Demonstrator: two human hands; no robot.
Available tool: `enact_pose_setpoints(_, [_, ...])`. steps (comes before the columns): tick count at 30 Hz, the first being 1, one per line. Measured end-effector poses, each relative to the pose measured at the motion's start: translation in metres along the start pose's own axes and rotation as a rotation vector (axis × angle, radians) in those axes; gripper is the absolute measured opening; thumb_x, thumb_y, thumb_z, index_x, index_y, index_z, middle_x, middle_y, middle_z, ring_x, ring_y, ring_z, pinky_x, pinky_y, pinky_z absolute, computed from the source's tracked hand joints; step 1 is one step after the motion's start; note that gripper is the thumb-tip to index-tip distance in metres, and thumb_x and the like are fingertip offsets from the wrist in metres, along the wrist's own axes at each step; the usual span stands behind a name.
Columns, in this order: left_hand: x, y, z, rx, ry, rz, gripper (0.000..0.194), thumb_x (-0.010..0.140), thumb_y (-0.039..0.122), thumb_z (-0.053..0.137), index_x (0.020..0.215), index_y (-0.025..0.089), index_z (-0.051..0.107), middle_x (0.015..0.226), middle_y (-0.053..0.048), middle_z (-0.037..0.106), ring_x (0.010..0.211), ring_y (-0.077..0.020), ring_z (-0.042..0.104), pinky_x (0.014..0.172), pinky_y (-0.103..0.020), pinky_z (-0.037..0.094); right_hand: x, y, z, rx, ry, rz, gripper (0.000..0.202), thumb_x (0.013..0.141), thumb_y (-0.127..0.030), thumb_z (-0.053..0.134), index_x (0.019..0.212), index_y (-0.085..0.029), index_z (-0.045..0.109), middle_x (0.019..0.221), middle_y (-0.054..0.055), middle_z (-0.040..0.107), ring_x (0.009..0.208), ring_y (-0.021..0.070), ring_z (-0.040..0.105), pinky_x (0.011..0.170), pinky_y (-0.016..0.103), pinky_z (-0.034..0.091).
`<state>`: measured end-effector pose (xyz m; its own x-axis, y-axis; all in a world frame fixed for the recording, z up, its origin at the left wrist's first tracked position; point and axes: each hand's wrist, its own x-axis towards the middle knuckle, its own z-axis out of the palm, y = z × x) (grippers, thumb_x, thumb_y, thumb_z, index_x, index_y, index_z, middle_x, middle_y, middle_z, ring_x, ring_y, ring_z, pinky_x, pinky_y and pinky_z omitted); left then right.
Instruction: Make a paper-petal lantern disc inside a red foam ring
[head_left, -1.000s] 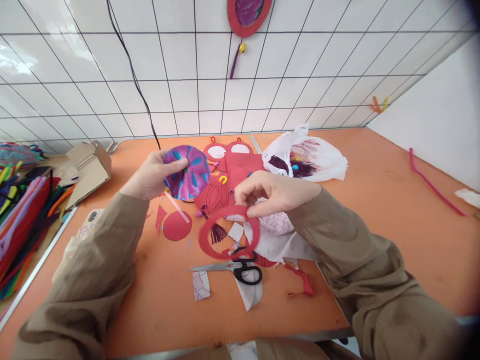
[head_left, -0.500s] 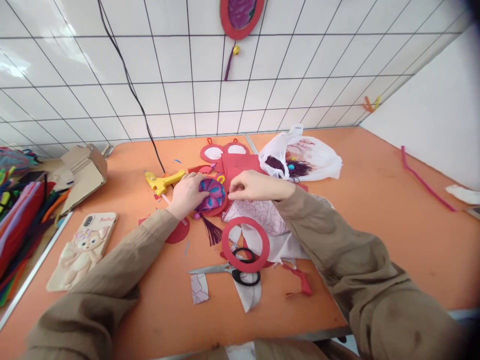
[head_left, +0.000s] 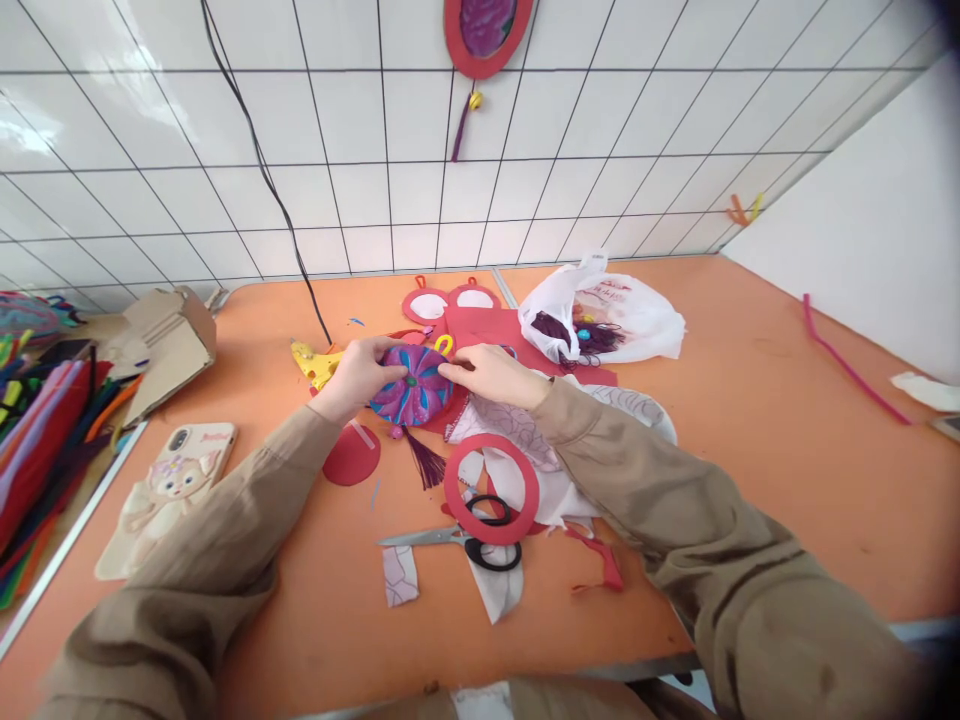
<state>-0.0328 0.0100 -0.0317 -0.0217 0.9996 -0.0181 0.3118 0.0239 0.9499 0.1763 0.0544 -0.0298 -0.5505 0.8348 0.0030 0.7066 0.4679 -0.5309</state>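
A round purple and blue pleated fabric piece (head_left: 412, 397) with a small green centre lies between my hands. My left hand (head_left: 361, 375) grips its left edge, thumb across the front toward the middle. At the upper right edge, my right hand (head_left: 499, 374) pinches the same piece with thumb and fingers. A yellow loop (head_left: 444, 345) sticks up behind it, and a dark purple tassel (head_left: 424, 462) hangs from below. Part of a red backing shows at its lower right. Left of my left hand is a yellow glue gun (head_left: 313, 366), partly covered by that hand.
Scissors (head_left: 427, 537) lie under a red ring (head_left: 529, 490) in front, beside patterned fabric scraps. A white plastic bag (head_left: 645, 315) holding tassels stands at the back right. At left are a phone (head_left: 180, 480) and a cardboard box (head_left: 169, 335). A black cable (head_left: 281, 215) runs down the wall.
The pleated fabric piece, earlier mostly covered by my left hand, now shows its full front and sits slightly left. My right hand has closed onto its edge.
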Motion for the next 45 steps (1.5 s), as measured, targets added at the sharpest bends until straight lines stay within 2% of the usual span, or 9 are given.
enact_pose_setpoints(2, [-0.001, 0.001, -0.002, -0.214, -0.001, -0.033, 0.031, 0.061, 0.02, 0.078, 0.092, 0.013, 0.075, 0.074, -0.003, 0.074, 0.071, -0.0189, 0.068, 0.067, -0.03, 0.055, 0.002, 0.001, 0.0, 0.152, 0.017, 0.015, 0.042, 0.087, -0.051, 0.056, 0.062, -0.017, 0.057, 0.06, 0.0, 0.054, 0.061, 0.0138, 0.048, 0.06, 0.028, 0.032])
enact_pose_setpoints(4, [-0.003, 0.002, -0.002, -0.318, 0.015, -0.063, 0.032, 0.054, 0.023, 0.084, 0.083, 0.013, 0.075, 0.068, -0.003, 0.072, 0.064, -0.0167, 0.066, 0.062, -0.028, 0.053, 0.004, 0.002, 0.001, 0.327, 0.035, 0.005, 0.038, 0.079, -0.048, 0.065, 0.06, -0.018, 0.054, 0.058, -0.002, 0.051, 0.06, 0.0129, 0.046, 0.059, 0.028, 0.032])
enact_pose_setpoints(6, [-0.004, 0.004, -0.002, -0.395, 0.004, -0.094, 0.037, 0.049, 0.024, 0.089, 0.081, 0.012, 0.074, 0.066, -0.003, 0.072, 0.061, -0.0157, 0.066, 0.06, -0.026, 0.053, 0.004, 0.003, 0.001, 0.427, 0.064, -0.012, 0.035, 0.074, -0.046, 0.069, 0.061, -0.018, 0.051, 0.059, -0.003, 0.05, 0.059, 0.0126, 0.045, 0.058, 0.027, 0.033])
enact_pose_setpoints(11, [-0.009, 0.014, 0.0, -0.553, -0.114, -0.139, 0.044, 0.045, 0.031, 0.095, 0.079, 0.011, 0.075, 0.066, -0.004, 0.072, 0.06, -0.0157, 0.068, 0.059, -0.025, 0.055, -0.001, -0.001, -0.009, 0.577, 0.114, -0.079, 0.031, 0.071, -0.044, 0.065, 0.063, -0.02, 0.047, 0.059, -0.003, 0.048, 0.058, 0.0122, 0.044, 0.054, 0.027, 0.032])
enact_pose_setpoints(16, [-0.016, 0.022, 0.002, -0.595, -0.114, -0.139, 0.038, 0.046, 0.031, 0.095, 0.071, 0.011, 0.076, 0.062, -0.005, 0.072, 0.056, -0.0146, 0.066, 0.059, -0.025, 0.056, -0.008, -0.01, -0.022, 0.614, 0.169, -0.125, 0.033, 0.07, -0.042, 0.066, 0.062, -0.021, 0.043, 0.057, -0.004, 0.044, 0.056, 0.0114, 0.043, 0.052, 0.026, 0.031])
enact_pose_setpoints(20, [-0.019, 0.026, 0.007, -0.623, -0.076, -0.129, 0.033, 0.048, 0.029, 0.094, 0.07, 0.012, 0.076, 0.062, -0.005, 0.072, 0.056, -0.015, 0.066, 0.058, -0.026, 0.056, -0.011, -0.014, -0.026, 0.674, 0.164, -0.157, 0.029, 0.072, -0.041, 0.066, 0.066, -0.02, 0.048, 0.062, -0.003, 0.049, 0.059, 0.0119, 0.045, 0.054, 0.026, 0.034])
enact_pose_setpoints(24, [-0.022, 0.029, 0.01, -0.636, -0.021, -0.14, 0.033, 0.047, 0.029, 0.095, 0.068, 0.013, 0.075, 0.06, -0.003, 0.071, 0.053, -0.0139, 0.066, 0.056, -0.025, 0.056, -0.012, -0.014, -0.025, 0.629, 0.16, -0.144, 0.03, 0.072, -0.041, 0.065, 0.062, -0.02, 0.046, 0.06, -0.003, 0.046, 0.058, 0.0117, 0.043, 0.054, 0.027, 0.032])
enact_pose_setpoints(31, [-0.025, 0.033, 0.011, -0.631, -0.002, -0.157, 0.036, 0.044, 0.031, 0.095, 0.068, 0.014, 0.074, 0.06, -0.003, 0.072, 0.054, -0.0149, 0.066, 0.055, -0.025, 0.056, -0.011, -0.013, -0.023, 0.674, 0.119, -0.142, 0.028, 0.071, -0.04, 0.066, 0.064, -0.02, 0.048, 0.061, -0.004, 0.046, 0.058, 0.0117, 0.043, 0.054, 0.026, 0.034])
enact_pose_setpoints(45, [-0.024, 0.028, 0.012, -0.609, -0.025, -0.157, 0.033, 0.051, 0.031, 0.093, 0.07, 0.013, 0.073, 0.061, -0.004, 0.072, 0.055, -0.0172, 0.068, 0.058, -0.029, 0.057, -0.012, -0.015, -0.022, 0.74, 0.073, -0.088, 0.027, 0.067, -0.04, 0.069, 0.063, -0.019, 0.052, 0.062, -0.002, 0.05, 0.061, 0.0131, 0.047, 0.056, 0.028, 0.039])
